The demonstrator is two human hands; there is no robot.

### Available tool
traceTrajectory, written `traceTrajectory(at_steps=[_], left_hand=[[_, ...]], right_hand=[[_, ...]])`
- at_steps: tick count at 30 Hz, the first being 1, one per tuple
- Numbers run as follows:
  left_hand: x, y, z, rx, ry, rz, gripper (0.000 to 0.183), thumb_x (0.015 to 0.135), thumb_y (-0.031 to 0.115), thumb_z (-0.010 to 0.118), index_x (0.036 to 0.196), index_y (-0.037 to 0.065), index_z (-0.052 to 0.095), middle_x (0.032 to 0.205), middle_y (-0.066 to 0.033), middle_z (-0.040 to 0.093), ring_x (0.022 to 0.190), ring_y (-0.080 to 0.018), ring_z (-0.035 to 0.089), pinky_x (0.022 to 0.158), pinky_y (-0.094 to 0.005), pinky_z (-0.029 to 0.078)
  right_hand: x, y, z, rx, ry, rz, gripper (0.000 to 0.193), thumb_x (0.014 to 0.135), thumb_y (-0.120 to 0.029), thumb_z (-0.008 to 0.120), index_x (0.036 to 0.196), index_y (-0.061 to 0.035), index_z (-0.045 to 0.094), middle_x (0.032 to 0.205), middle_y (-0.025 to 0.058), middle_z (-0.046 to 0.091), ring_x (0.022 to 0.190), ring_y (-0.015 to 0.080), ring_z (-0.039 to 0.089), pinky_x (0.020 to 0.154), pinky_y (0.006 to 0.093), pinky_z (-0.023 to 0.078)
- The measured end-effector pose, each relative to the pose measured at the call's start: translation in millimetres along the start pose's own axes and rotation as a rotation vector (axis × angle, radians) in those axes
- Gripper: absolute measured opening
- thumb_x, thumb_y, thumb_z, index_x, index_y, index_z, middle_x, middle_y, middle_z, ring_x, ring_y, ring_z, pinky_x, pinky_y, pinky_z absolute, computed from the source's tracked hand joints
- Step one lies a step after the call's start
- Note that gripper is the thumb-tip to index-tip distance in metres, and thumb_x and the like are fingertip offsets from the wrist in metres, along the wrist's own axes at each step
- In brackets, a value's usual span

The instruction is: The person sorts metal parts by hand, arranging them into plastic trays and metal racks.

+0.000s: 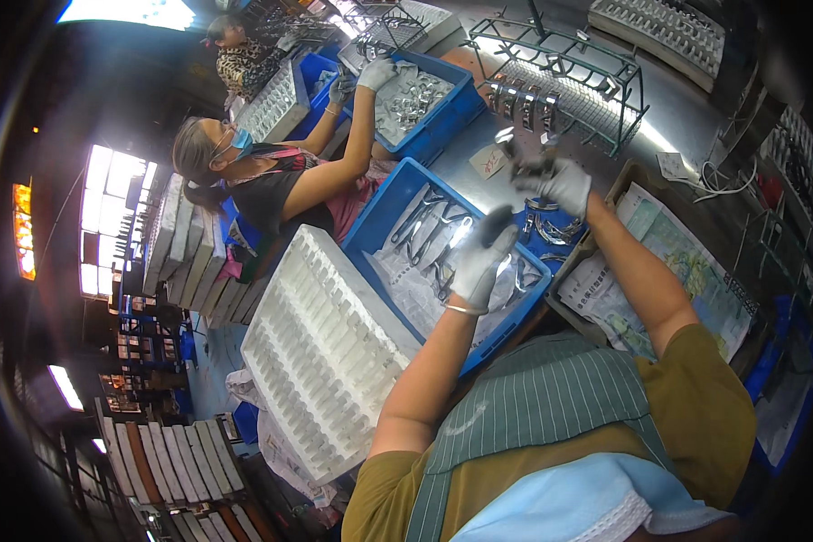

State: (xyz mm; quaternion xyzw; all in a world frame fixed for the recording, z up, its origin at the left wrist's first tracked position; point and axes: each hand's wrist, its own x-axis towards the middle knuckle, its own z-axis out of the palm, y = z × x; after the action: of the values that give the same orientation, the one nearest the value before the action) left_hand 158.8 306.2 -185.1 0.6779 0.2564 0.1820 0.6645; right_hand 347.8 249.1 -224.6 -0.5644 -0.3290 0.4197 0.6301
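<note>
My left hand (483, 257), in a grey glove with dark fingertips, hangs over a blue bin (384, 212) of shiny metal parts (429, 226), fingers curled; whether it grips a part I cannot tell. My right hand (558, 181), also gloved, is raised beyond the bin and pinches a small metal part (507, 143) near a green wire rack (569, 81) hung with similar metal pieces.
A white foam tray (320, 348) with many slots leans against the bin's left side. Newspaper (673, 262) lines a box at right. Two other people work at further blue bins (424, 99) beyond. Stacked white trays (185, 239) stand left.
</note>
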Motion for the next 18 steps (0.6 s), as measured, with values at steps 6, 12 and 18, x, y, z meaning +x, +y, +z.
traceTrajectory(at_steps=[6, 12, 18], left_hand=[[16.0, -10.0, -1.3, -0.446, -0.180, -0.025, 0.050, 0.082, 0.022, 0.061, 0.123, 0.000, 0.043, 0.104, -0.0064, 0.056, 0.098, -0.0168, 0.053, 0.088, -0.0298, 0.040], [2.2, -3.3, -26.9, -0.810, 0.108, 0.042, 0.035, 0.088, 0.019, 0.054, 0.118, 0.004, 0.044, 0.103, -0.0089, 0.058, 0.094, -0.0192, 0.056, 0.082, -0.0312, 0.045], [-24.5, 18.0, -40.1, 0.469, 0.194, 0.465, 0.024, 0.074, 0.015, 0.066, 0.098, 0.016, 0.062, 0.103, -0.0074, 0.055, 0.099, -0.0238, 0.050, 0.084, -0.0317, 0.040]], right_hand=[[-28.6, -19.0, 34.1, -0.682, -0.505, -0.110, 0.044, 0.075, -0.047, 0.063, 0.101, -0.0114, 0.061, 0.091, 0.0094, 0.064, 0.082, 0.0212, 0.059, 0.077, 0.0312, 0.045], [0.8, 39.9, -7.4, -0.204, 0.199, -0.043, 0.055, 0.075, -0.039, 0.068, 0.111, 0.0006, 0.056, 0.108, 0.0145, 0.060, 0.102, 0.0196, 0.055, 0.089, 0.0304, 0.042], [101.3, 79.4, -56.4, -0.299, 0.584, -0.070, 0.064, 0.075, -0.033, 0.069, 0.122, 0.0034, 0.045, 0.120, 0.0152, 0.051, 0.107, 0.0226, 0.050, 0.091, 0.0309, 0.040]])
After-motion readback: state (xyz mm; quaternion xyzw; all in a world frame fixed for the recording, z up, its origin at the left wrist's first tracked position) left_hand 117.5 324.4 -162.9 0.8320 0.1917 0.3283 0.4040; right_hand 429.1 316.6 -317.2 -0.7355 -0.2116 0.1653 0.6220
